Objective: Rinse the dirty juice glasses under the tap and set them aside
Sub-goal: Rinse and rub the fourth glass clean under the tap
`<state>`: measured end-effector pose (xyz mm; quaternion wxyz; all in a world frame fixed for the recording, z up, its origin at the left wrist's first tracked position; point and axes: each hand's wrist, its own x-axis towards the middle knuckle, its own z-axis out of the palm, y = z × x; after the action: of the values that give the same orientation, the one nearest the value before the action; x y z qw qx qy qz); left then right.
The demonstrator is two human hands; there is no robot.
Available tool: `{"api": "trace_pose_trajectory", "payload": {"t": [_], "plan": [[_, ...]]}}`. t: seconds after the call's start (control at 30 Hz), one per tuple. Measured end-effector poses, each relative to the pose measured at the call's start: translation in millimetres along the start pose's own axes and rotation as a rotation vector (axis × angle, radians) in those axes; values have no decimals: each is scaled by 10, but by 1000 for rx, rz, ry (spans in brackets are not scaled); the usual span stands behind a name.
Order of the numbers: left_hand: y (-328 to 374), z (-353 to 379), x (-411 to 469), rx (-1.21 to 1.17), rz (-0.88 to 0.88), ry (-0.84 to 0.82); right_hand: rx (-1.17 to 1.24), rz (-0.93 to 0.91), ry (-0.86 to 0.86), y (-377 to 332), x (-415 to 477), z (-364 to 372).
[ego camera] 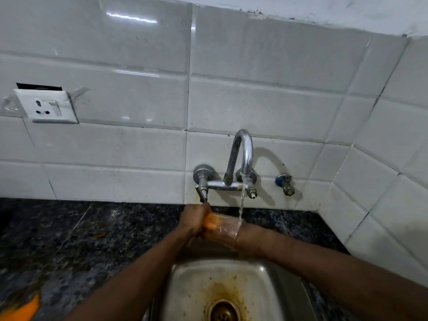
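Juice glass [221,229]: wet, likely slippery and fragile. Left hand [194,218] is gripping its base; right hand [228,230] is reaching inside, finger position hidden.

The counter [69,228] is dark speckled granite, running along the base of the white tiled wall [115,158]. A stainless steel sink [190,286] is set into it at lower centre, its basin stained rusty brown around the brass drain [223,312]. Brownish smears [100,232] mark the stone left of the sink. A blurred orange object [23,309] lies at the lower left corner.
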<state>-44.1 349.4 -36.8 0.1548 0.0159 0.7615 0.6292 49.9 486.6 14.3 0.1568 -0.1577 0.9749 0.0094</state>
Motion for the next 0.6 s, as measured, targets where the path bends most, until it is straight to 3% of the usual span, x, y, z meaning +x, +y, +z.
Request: {"api": "trace_pose_trajectory", "payload": {"t": [0.1,0.2,0.3,0.37,0.43,0.53,0.6], "plan": [[-7,-61,19,-52,53,-13,16,-95,101,108,165,69],[-166,-72,-115,-169,257,5,42,-95,60,206,261,187],[-215,-76,-78,-23,66,-73,-65,-106,30,48,145,169],[-198,-102,-67,46,-67,-144,-54,-208,160,31,63,97],[-174,-103,-66,-56,21,-84,9,-240,228,66,85,61],[-169,-80,-133,-199,223,52,141,-254,143,65,113,29],[-142,-90,-93,-129,176,51,-12,-234,96,24,108,23]]}}
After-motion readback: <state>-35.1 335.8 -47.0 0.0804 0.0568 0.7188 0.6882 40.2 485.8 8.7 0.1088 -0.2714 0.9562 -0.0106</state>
